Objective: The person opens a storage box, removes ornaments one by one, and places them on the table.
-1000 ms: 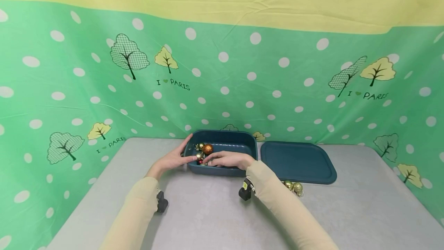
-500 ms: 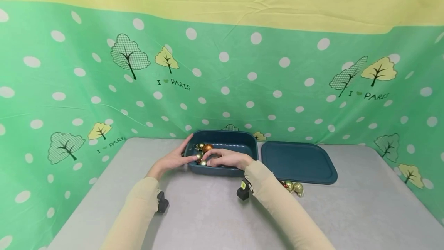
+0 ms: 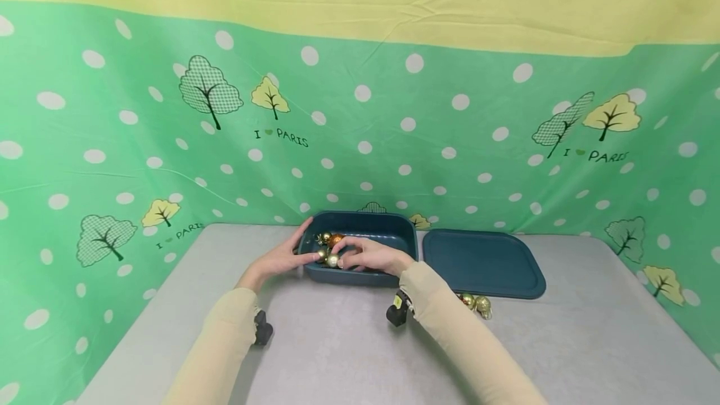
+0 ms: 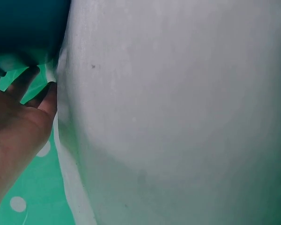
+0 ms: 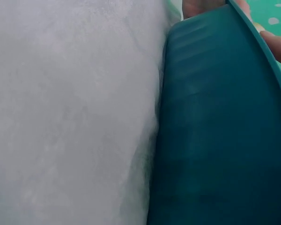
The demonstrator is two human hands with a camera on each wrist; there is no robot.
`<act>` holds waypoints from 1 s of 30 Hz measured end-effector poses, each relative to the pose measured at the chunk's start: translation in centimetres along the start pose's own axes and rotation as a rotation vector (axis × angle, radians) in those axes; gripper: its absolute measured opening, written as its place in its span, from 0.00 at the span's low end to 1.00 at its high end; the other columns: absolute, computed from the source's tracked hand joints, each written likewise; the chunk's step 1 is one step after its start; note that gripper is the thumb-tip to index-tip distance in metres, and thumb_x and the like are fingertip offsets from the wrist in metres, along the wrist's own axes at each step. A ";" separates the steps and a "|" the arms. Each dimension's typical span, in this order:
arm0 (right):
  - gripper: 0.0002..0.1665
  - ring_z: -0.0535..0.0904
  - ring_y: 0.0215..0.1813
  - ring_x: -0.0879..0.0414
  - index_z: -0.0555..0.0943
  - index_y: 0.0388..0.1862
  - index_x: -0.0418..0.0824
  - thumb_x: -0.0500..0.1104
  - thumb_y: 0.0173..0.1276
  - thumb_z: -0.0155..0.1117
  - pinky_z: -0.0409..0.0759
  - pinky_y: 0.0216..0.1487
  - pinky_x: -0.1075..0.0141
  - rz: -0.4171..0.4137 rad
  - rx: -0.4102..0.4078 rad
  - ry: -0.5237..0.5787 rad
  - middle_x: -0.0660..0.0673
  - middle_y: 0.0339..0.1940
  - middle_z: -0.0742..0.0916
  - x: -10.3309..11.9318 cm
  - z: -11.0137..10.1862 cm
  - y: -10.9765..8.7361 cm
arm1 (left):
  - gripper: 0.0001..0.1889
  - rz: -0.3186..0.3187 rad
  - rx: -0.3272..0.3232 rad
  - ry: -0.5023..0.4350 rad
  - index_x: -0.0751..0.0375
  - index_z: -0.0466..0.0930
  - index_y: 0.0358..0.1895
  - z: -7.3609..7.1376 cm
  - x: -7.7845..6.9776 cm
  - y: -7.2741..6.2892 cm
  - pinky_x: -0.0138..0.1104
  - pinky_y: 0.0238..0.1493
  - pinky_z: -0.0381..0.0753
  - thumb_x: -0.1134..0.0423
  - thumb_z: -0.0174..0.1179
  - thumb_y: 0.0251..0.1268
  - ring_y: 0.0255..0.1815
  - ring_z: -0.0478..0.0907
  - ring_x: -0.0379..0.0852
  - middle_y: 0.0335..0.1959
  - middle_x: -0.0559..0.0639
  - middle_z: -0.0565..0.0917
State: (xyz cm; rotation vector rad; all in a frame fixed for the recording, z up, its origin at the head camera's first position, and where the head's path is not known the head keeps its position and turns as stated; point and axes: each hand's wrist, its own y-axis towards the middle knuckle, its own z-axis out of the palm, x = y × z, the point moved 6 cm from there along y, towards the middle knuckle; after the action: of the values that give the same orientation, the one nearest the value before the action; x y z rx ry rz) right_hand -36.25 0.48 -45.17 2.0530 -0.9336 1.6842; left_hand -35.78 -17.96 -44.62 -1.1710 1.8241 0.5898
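A dark blue rectangular box (image 3: 360,276) stands at the table's back, holding several small Christmas baubles at its left end. My left hand (image 3: 281,258) grips that end, with its fingers along the outside and its thumb over the front rim. In the left wrist view, the left hand's fingers (image 4: 25,84) touch the box wall (image 4: 28,28). Reaching over the front rim, my right hand (image 3: 374,256) pinches a pale gold bauble (image 3: 333,261). Close by lie an orange bauble (image 3: 335,240), partly covered by the right hand, and gold baubles (image 3: 327,237).
A flat blue lid (image 3: 484,264) lies to the right of the box. In front of it rest several more baubles (image 3: 482,304), some hidden by the right sleeve (image 3: 450,317). A green and yellow curtain (image 3: 360,111) hangs behind the grey table (image 3: 332,342).
My right hand's fingertips have drawn together at the pale gold bauble, which has come up slightly and rightward. A red bauble seen earlier in the box is now hidden. The left hand stays put.
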 end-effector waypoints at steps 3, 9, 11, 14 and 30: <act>0.18 0.80 0.46 0.53 0.75 0.56 0.39 0.42 0.70 0.60 0.79 0.46 0.60 -0.005 -0.028 0.017 0.44 0.43 0.84 0.2 -0.3 -0.4 | 0.48 -0.002 0.006 -0.008 0.59 0.32 0.78 0.0 -0.5 -0.2 0.65 0.67 0.43 0.61 0.60 0.66 0.73 0.37 0.72 0.76 0.68 0.36; 0.16 0.80 0.46 0.51 0.75 0.55 0.40 0.41 0.70 0.59 0.80 0.45 0.60 -0.015 -0.060 0.007 0.44 0.44 0.85 0.5 -0.9 -1.1 | 0.50 0.005 -0.019 -0.013 0.53 0.31 0.78 -0.1 1.4 0.6 0.65 0.67 0.41 0.57 0.62 0.65 0.73 0.36 0.71 0.77 0.65 0.35; 0.16 0.80 0.45 0.52 0.75 0.55 0.40 0.41 0.70 0.58 0.80 0.44 0.60 -0.018 -0.072 0.003 0.44 0.43 0.86 0.7 -1.1 -1.5 | 0.50 0.010 -0.030 0.005 0.51 0.31 0.79 -0.1 2.2 0.9 0.65 0.67 0.41 0.56 0.62 0.66 0.74 0.36 0.70 0.77 0.64 0.35; 0.15 0.81 0.44 0.51 0.75 0.55 0.39 0.41 0.71 0.58 0.80 0.42 0.61 -0.025 -0.087 -0.006 0.43 0.42 0.86 1.0 -1.4 -2.2 | 0.50 0.016 -0.037 0.019 0.50 0.31 0.79 -0.1 2.6 1.1 0.65 0.67 0.41 0.55 0.62 0.66 0.74 0.36 0.70 0.77 0.63 0.36; 0.17 0.81 0.45 0.43 0.73 0.56 0.35 0.42 0.73 0.56 0.77 0.47 0.46 -0.058 -0.215 -0.070 0.34 0.43 0.86 2.1 -4.0 -7.4 | 0.51 -0.003 -0.033 -0.010 0.46 0.31 0.79 -0.1 2.8 1.0 0.64 0.67 0.40 0.50 0.63 0.64 0.74 0.35 0.69 0.78 0.60 0.35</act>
State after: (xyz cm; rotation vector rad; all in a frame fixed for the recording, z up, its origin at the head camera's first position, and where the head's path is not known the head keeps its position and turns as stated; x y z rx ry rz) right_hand -34.16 7.80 -41.06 1.9862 -1.0186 1.4235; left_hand -37.20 -18.95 -47.07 -1.1900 1.8109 0.6247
